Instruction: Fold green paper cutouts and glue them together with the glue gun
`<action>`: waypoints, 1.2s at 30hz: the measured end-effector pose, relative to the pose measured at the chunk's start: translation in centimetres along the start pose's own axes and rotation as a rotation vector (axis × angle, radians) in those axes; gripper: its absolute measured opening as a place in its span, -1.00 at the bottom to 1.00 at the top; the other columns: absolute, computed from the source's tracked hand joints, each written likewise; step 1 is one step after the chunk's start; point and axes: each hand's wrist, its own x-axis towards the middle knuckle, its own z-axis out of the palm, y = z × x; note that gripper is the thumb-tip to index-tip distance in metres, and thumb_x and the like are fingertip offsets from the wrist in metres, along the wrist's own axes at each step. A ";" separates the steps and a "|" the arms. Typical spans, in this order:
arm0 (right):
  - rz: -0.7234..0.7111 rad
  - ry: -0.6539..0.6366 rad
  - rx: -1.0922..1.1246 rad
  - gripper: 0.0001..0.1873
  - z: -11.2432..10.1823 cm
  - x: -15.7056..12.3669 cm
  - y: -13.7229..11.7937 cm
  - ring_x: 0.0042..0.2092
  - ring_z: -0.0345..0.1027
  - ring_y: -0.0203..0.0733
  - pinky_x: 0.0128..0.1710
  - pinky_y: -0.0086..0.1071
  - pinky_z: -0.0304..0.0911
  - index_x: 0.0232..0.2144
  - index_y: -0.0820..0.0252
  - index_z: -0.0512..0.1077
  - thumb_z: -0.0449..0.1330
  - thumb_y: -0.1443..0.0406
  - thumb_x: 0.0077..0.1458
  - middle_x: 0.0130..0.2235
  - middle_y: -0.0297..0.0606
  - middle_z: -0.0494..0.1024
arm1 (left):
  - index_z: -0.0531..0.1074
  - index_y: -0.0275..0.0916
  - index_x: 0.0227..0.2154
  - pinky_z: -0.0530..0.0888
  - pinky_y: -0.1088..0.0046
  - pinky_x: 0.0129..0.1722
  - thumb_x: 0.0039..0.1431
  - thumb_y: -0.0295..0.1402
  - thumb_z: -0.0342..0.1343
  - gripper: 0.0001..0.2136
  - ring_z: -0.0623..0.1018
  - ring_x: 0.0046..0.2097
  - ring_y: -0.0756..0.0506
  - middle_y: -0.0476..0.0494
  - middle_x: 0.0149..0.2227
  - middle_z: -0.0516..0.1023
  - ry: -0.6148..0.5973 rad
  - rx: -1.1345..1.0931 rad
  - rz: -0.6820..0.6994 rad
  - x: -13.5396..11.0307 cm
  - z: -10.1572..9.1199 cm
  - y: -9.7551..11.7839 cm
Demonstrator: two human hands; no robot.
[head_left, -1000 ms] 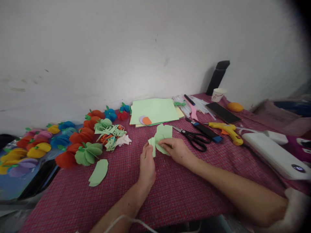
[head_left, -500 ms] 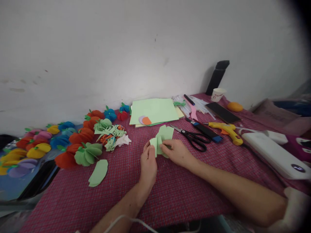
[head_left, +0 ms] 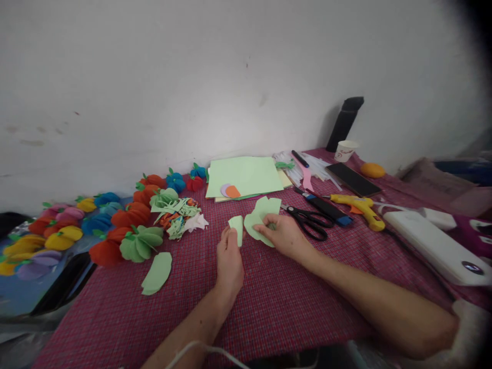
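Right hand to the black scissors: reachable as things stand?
Probably yes: the scissors lie close beside the right hand, with nothing seen lying over them. That hand holds pale green paper, though, so it would likely have to let go first.

The right sleeve is pale — bunched up.

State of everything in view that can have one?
Left hand: closed on folded green paper.
Right hand: pinching green cutouts.
Scissors: lying on tablecloth, unheld.
Glue gun: lying down, unheld.
Phone: lying flat, upper face dark.
Paper cup: upright, contents not visible.
Green paper ornament: fanned open.
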 end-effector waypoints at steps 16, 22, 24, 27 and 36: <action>-0.213 -0.187 -0.011 -0.75 0.8 -0.9 -0.1 -0.47 0.24 -0.33 -0.46 -0.49 0.00 -0.48 0.17 0.44 0.01 0.31 0.15 -0.51 -0.37 0.44 | 0.38 -0.27 -0.07 0.23 0.33 0.12 0.16 -0.26 -0.03 -0.67 0.37 0.10 -0.12 -0.23 0.08 0.39 -0.084 -0.002 -0.052 -0.2 0.1 -1.8; -0.130 -0.197 0.087 -0.56 0.4 -1.0 -1.1 -0.54 0.14 -0.36 -0.53 -0.48 -0.07 -0.60 0.21 0.36 -0.06 0.12 0.20 -0.61 -0.41 0.32 | 0.42 -0.26 -0.09 0.22 0.37 0.14 0.16 -0.28 -0.06 -0.69 0.31 0.15 -0.12 -0.21 0.13 0.33 -0.105 0.079 -0.043 -0.7 0.4 -0.5; -0.109 -0.192 0.121 -0.55 0.5 -0.9 -1.0 -0.54 0.13 -0.36 -0.54 -0.48 -0.07 -0.60 0.21 0.36 -0.04 0.08 0.18 -0.60 -0.42 0.31 | 0.44 -0.25 -0.12 0.22 0.38 0.13 0.17 -0.29 -0.07 -0.70 0.29 0.17 -0.11 -0.20 0.16 0.29 -0.129 0.127 -0.024 -0.8 0.4 0.0; -0.084 -0.181 0.130 -0.59 1.0 -0.6 -0.4 -0.55 0.09 -0.37 -0.56 -0.48 -0.10 -0.61 0.22 0.32 -0.03 0.13 0.17 -0.62 -0.43 0.26 | 0.43 -0.27 -0.11 0.25 0.37 0.11 0.18 -0.30 -0.09 -0.69 0.32 0.14 -0.12 -0.22 0.14 0.30 -0.103 0.157 -0.015 -0.8 0.4 0.1; -0.014 -0.105 0.117 -0.63 0.8 -0.1 0.3 -0.56 0.06 -0.35 -0.58 -0.47 -0.11 -0.64 0.21 0.32 0.03 0.14 0.10 -0.64 -0.42 0.25 | 0.47 -0.30 -0.26 0.34 0.38 -0.05 0.12 -0.23 0.01 -0.73 0.45 -0.06 -0.12 -0.21 -0.10 0.49 -0.028 -0.022 -0.028 0.2 -0.1 -0.3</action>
